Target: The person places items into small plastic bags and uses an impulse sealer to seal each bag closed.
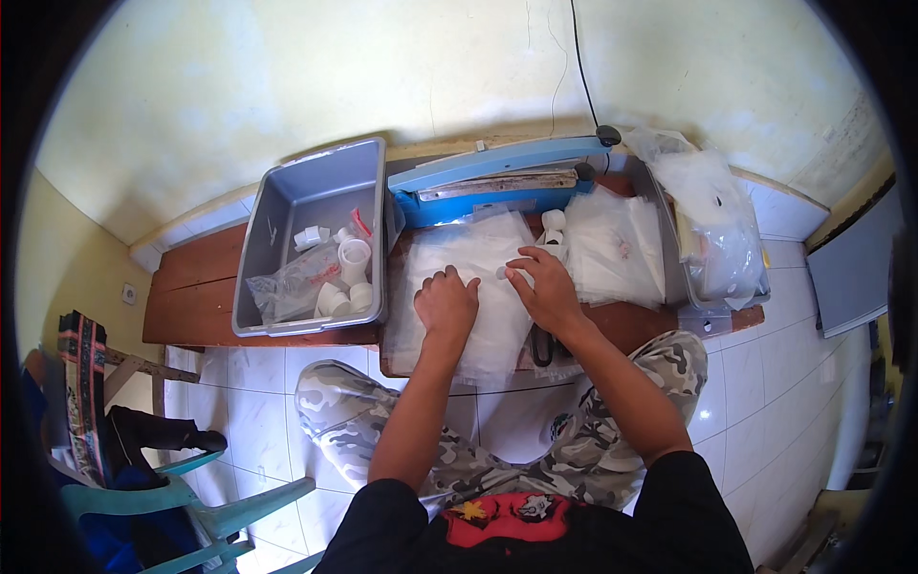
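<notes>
A spread stack of clear plastic bags point(459, 323) lies on the brown wooden bench in front of me. My left hand point(446, 305) rests palm down on the stack, fingers bent and thumb apart, holding nothing. Over the stack's right side is my right hand point(541, 283). The tips of its thumb and index finger meet at a small pale round disc point(501, 273); its other fingers are spread. Just beyond that hand stand white plastic pipe fittings point(553, 221). A second stack of plastic bags point(615, 247) lies to the right. Under my right wrist, a black handle point(542, 349) shows partly.
At left, a grey plastic tub point(258, 287) holds white pipe fittings point(354, 260) and a plastic bag. A blue impulse sealer point(488, 201) stands against the wall, its arm raised. Another grey tub point(728, 305) with bags is at right. A green plastic chair point(258, 502) stands lower left.
</notes>
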Action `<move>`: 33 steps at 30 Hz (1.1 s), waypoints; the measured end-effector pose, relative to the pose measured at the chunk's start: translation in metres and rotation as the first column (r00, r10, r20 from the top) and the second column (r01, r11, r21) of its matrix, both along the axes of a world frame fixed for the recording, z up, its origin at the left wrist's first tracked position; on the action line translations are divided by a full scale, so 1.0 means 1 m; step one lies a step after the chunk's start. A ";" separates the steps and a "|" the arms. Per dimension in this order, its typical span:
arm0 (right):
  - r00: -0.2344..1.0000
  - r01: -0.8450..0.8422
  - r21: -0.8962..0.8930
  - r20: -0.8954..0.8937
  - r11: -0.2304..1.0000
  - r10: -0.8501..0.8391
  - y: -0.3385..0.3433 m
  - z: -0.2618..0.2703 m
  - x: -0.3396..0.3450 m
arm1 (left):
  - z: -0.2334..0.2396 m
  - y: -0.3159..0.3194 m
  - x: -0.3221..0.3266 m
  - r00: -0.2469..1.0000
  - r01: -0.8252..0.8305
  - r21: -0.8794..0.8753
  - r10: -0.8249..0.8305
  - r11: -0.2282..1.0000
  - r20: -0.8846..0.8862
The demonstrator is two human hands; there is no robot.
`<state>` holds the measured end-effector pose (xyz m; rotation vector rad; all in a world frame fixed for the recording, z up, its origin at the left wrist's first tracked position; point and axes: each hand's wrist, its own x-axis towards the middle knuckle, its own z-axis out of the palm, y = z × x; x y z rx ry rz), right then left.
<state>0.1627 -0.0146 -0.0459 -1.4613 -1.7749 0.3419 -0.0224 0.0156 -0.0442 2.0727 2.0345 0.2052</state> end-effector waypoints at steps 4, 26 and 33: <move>0.996 0.047 0.131 0.066 0.990 -0.056 0.000 0.009 -0.003 | -0.017 -0.006 -0.014 0.968 0.233 0.336 -0.250 0.913 0.008; 0.995 -0.041 -0.159 -0.102 0.986 0.025 0.010 -0.009 -0.010 | -0.034 -0.010 -0.017 0.930 0.319 0.195 -0.346 0.927 0.125; 0.968 -0.103 0.086 0.237 0.991 0.080 0.016 -0.021 -0.008 | -0.035 -0.011 -0.020 0.886 0.383 0.267 -0.434 0.884 0.166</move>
